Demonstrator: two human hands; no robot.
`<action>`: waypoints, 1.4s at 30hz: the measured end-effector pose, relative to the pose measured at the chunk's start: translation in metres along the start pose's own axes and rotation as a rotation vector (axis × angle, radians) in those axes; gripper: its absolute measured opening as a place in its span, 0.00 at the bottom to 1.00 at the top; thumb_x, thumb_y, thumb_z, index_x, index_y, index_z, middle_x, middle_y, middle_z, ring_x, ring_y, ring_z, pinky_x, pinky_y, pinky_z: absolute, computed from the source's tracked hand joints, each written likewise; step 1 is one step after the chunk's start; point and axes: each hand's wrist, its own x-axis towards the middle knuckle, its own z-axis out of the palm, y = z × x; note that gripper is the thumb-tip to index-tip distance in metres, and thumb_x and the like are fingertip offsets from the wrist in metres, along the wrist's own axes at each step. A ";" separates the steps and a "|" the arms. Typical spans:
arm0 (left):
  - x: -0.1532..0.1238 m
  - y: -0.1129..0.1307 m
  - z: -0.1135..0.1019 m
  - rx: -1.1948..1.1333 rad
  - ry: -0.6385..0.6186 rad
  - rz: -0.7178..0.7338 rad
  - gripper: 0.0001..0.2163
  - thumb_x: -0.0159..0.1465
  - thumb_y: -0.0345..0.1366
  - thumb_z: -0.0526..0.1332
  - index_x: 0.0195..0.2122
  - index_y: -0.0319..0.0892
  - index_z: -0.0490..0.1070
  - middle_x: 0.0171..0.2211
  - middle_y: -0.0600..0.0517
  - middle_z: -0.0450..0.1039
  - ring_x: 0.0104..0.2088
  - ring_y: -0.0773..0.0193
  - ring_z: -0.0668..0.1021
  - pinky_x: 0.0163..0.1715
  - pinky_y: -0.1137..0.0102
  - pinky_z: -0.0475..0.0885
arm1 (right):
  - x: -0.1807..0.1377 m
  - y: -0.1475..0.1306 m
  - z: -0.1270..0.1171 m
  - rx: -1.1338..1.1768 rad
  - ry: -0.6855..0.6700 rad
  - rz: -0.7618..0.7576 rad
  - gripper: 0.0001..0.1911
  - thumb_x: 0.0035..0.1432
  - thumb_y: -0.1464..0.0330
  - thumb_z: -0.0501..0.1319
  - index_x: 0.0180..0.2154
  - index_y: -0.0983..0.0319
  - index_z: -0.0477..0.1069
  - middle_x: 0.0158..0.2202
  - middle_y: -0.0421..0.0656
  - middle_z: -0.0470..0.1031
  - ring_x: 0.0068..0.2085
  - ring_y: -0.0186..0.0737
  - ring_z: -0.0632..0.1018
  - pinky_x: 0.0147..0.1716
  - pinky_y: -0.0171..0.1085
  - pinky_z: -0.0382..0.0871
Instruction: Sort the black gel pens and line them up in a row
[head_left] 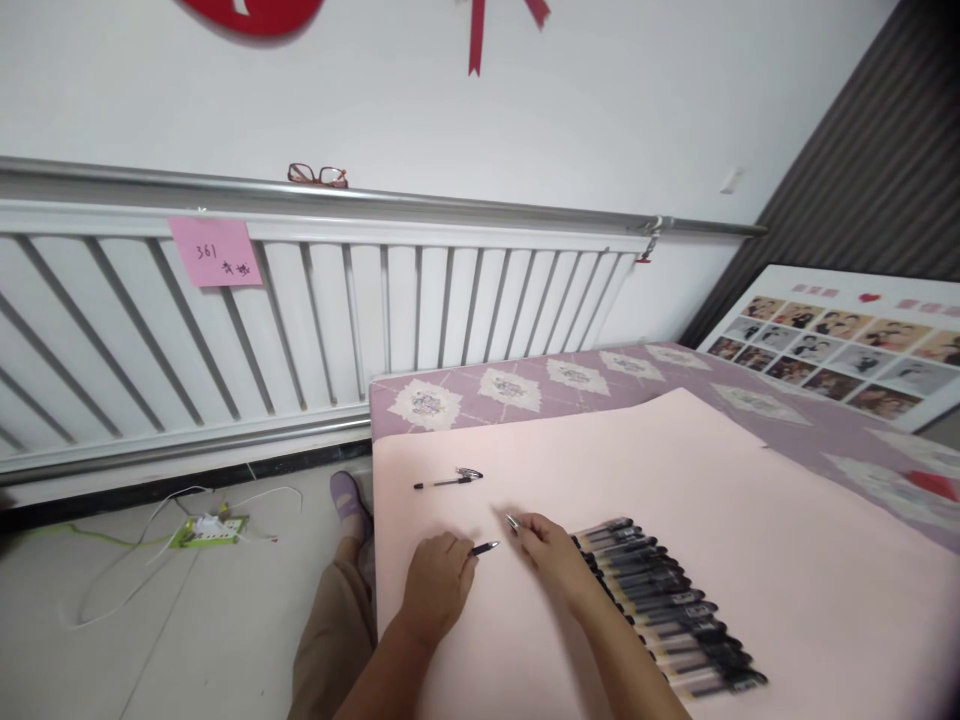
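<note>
My left hand (439,585) is closed around a pen; its dark grip and silver tip (486,548) stick out to the right, and the rest is hidden by my fingers. Between the thumb and forefinger of my right hand (551,555) is a small silver pointed piece (513,522), too small to name surely. The two hands are apart, just above a pink sheet (637,460). Beyond my left hand lies a clear-barrelled pen (442,483), with what looks like a black cap (469,473) at its right end. Beside my right forearm, several black-capped pens (667,590) form a slanting row.
A purple patterned cloth (525,390) shows under the sheet. Behind stands a white radiator (442,300) with a pink note (216,252); glasses (318,176) rest on its pipe. A photo board (840,340) leans at right. A power strip (210,530) with cables lies on the floor.
</note>
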 end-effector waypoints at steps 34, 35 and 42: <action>-0.001 -0.003 0.005 -0.039 -0.064 0.078 0.08 0.63 0.29 0.53 0.40 0.44 0.69 0.35 0.52 0.71 0.37 0.62 0.72 0.40 0.66 0.68 | -0.029 -0.004 0.024 0.154 -0.044 -0.179 0.10 0.52 0.70 0.54 0.34 0.60 0.73 0.33 0.40 0.76 0.35 0.37 0.75 0.37 0.35 0.68; -0.001 -0.003 0.005 -0.035 -0.077 0.075 0.08 0.63 0.29 0.52 0.39 0.44 0.69 0.35 0.52 0.71 0.37 0.62 0.72 0.40 0.66 0.68 | -0.029 -0.005 0.025 0.143 -0.044 -0.187 0.10 0.52 0.71 0.54 0.34 0.60 0.73 0.33 0.40 0.76 0.35 0.37 0.75 0.37 0.35 0.68; -0.003 -0.010 0.012 -0.010 -0.104 0.091 0.08 0.64 0.28 0.52 0.36 0.42 0.70 0.33 0.52 0.70 0.35 0.62 0.71 0.37 0.67 0.66 | -0.031 -0.007 0.027 0.105 -0.055 -0.223 0.10 0.52 0.72 0.54 0.33 0.60 0.73 0.32 0.40 0.76 0.34 0.36 0.75 0.36 0.33 0.68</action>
